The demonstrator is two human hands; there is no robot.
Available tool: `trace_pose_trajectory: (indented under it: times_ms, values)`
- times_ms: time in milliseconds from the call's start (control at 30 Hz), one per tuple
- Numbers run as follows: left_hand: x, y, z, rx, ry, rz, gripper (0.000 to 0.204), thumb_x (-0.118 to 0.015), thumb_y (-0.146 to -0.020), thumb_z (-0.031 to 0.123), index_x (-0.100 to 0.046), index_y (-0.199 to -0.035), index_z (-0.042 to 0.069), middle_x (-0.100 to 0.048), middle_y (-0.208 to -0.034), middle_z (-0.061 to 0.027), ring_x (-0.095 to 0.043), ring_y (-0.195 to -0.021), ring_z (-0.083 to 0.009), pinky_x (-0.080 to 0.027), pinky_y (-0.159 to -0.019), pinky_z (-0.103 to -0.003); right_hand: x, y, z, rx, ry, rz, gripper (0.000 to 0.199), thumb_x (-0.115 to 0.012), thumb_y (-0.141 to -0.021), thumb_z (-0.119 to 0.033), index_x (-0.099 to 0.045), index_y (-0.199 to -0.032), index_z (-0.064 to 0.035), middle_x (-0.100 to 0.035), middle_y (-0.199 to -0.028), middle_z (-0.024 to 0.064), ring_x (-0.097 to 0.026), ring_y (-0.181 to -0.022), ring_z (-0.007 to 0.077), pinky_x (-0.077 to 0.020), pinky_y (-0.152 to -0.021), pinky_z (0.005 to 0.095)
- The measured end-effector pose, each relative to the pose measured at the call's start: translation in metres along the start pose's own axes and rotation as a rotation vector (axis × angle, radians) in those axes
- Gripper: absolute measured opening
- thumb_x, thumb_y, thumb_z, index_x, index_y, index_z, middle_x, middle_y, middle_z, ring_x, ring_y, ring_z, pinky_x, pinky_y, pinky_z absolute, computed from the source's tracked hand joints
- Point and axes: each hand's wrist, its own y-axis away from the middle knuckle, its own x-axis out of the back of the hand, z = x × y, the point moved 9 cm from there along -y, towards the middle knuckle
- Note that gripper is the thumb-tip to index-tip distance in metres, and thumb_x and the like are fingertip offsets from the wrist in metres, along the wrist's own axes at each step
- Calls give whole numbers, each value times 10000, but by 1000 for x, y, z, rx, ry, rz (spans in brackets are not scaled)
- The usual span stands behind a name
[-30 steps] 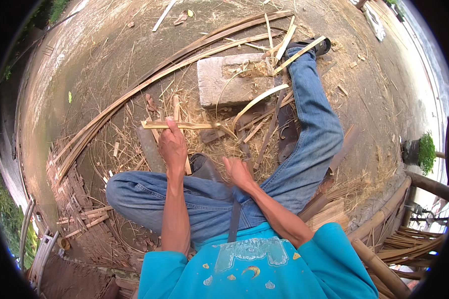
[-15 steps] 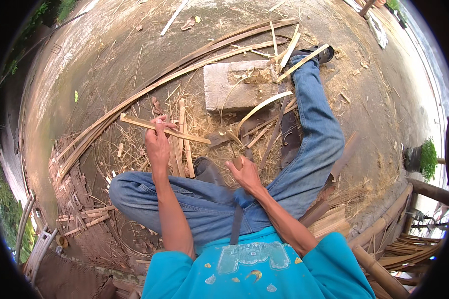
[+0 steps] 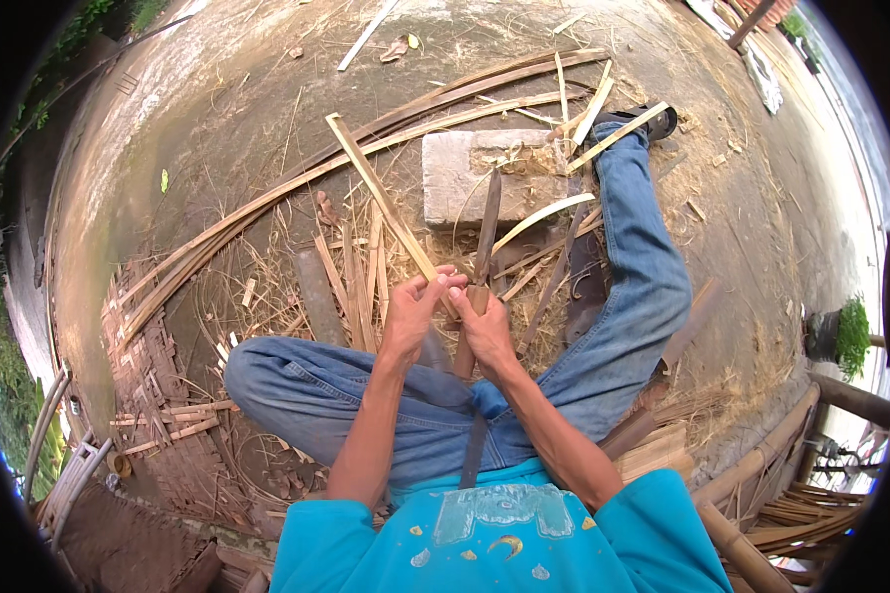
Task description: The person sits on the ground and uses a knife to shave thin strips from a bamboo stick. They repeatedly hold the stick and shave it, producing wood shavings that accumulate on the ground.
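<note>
In front of my lap both hands are close together, their fingertips nearly touching. My left hand (image 3: pixel 411 311) is closed on the near end of a pale bamboo strip (image 3: pixel 378 190), which slants away to the far left. A knife (image 3: pixel 489 225) with a dark blade and wooden handle is gripped in my right hand (image 3: pixel 489 324), its blade pointing away from me. Just beyond the blade lies a pale stone block (image 3: pixel 449 180) with shavings on it. My fingers hide the near tip of the strip and part of the handle.
Long bamboo strips (image 3: pixel 237 219) curve along the ground at the left and behind the block. Short strips and shavings (image 3: pixel 358 282) lie near my bent left leg (image 3: pixel 297 395). My right leg (image 3: pixel 638 237) stretches out at the right. Bamboo poles (image 3: pixel 761 435) stand at the lower right.
My left hand has come right and nearer, swinging the strip from nearly crosswise to pointing away from me. The knife blade now points away, and the two hands have met.
</note>
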Motion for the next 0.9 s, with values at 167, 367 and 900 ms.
trace_pose_trajectory:
  times_ms: [167, 367, 900]
  values:
    - [-2, 5, 4, 23, 247, 39, 381, -540, -1094, 316, -600, -1283, -9, -541, -805, 24, -535, -659, -56, -473, -601, -215, 19, 16, -68, 309, 566, -54, 261, -702, -989, -257, -630, -1069, -18, -650, -708, 89, -636, -652, 134, -467, -570, 330]
    - [-25, 18, 27, 97, 185, 5, 308, -544, -1094, 312, -610, -1224, 40, -444, -763, 54, -371, -564, -11, -305, -482, -180, 37, -7, -101, 444, 1024, 10, 267, -747, -895, -315, -670, -865, -60, -663, -701, 200, -662, -638, 394, -486, -586, 462]
    - [-40, 85, 16, 37, -237, 4, 336, -472, -1119, 321, -584, -963, 46, -335, -647, 97, -285, -473, 6, -247, -410, -213, 79, -80, -115, 439, 1173, 124, 187, -700, -843, -245, -758, -888, -74, -674, -651, 187, -696, -625, 351, -519, -585, 477]
